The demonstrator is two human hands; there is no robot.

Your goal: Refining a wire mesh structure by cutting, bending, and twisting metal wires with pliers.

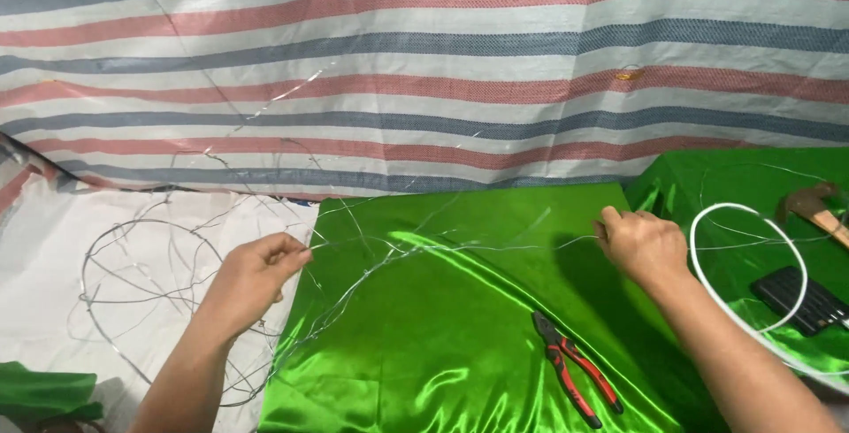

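My left hand [258, 272] pinches a thin silvery wire [451, 247] at the left edge of a shiny green satin cloth [442, 344]. My right hand [641, 243] grips the same wire farther right, so a length of it stretches between both hands above the cloth. Red-handled pliers [575, 378] lie on the cloth below my right forearm, untouched.
A tangled coil of wire [146, 283] lies on white sheeting at the left. A white ring [752, 265], a dark ridged object [800, 298] and a wooden-handled hammer [818, 207] rest on more green cloth at the right. A striped tarp [424, 61] covers the back.
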